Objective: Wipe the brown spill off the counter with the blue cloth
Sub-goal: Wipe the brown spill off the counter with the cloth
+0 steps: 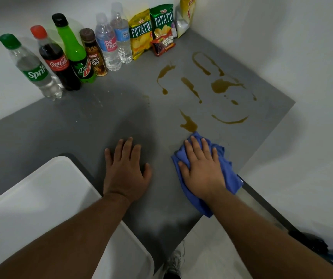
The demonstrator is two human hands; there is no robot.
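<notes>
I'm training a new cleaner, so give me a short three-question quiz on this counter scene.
1. True or false: brown spill streaks the gray counter beyond the blue cloth.
2. What lies under the right hand? A bare counter B blue cloth C brown spill
3. Fill in: the left hand rests flat on the bare ____.
Key: 1 true; 2 B; 3 counter.
</notes>
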